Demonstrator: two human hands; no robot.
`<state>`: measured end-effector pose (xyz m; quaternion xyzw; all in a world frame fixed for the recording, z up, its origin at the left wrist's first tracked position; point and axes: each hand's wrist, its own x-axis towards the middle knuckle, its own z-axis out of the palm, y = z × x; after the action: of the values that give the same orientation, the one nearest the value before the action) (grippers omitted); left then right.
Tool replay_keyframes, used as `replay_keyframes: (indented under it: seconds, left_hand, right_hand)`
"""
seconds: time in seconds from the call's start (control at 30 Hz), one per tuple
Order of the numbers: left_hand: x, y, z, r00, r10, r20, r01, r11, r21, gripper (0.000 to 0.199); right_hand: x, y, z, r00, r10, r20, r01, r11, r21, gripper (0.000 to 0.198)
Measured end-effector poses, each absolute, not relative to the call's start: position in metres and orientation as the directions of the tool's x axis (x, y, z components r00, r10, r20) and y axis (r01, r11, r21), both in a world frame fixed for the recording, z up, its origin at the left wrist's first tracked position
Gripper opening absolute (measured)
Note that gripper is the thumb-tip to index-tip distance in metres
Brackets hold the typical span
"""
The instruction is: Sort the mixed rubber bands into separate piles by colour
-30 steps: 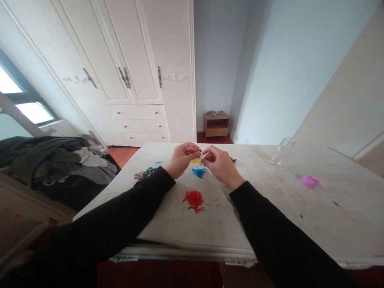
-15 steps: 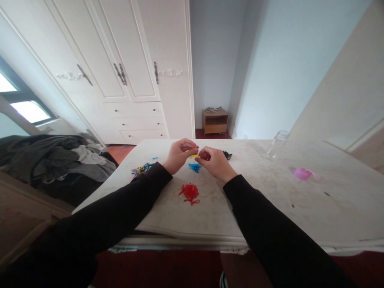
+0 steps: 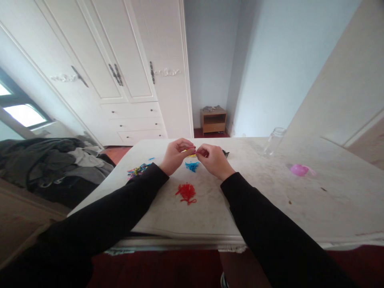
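My left hand (image 3: 177,157) is closed in a pinch, with a bit of a thin red strand (image 3: 192,148) showing at its fingertips. My right hand (image 3: 215,161) is also pinched, its fingertips meeting the left ones; what they hold is too small to make out. Just beneath the fingers lies a yellow pile (image 3: 189,155), partly hidden. A pile of blue stringy pieces (image 3: 192,166) sits nearer me, and a pile of red stringy pieces (image 3: 186,192), some looped, nearer still. Black pieces (image 3: 225,153) show behind my right hand. Mixed coloured strands (image 3: 138,170) lie beside my left sleeve.
The white table (image 3: 264,216) carries a clear glass jar (image 3: 273,143) and a pink balloon-like item (image 3: 299,170) on the right. One blue piece (image 3: 151,159) lies apart at left. Dark clothes (image 3: 45,160) are heaped left of the table; a wardrobe (image 3: 132,116) stands behind.
My fingertips have come together, and the red strand that showed along my left fingers is now mostly hidden. The whole view has shifted slightly; the piles look unchanged.
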<state>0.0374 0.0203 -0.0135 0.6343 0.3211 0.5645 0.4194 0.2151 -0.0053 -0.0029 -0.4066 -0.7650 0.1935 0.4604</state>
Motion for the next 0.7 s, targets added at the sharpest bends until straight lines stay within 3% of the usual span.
replay_keyframes:
  seconds: [0.7]
  left_hand:
    - [0.0381, 0.0157, -0.009, 0.131, 0.872, 0.472, -0.012, -0.474, 0.88, 0.029]
  right_hand:
    - [0.2174, -0.0052, -0.0036, -0.242, 0.793, 0.559, 0.463, 0.601, -0.652, 0.012]
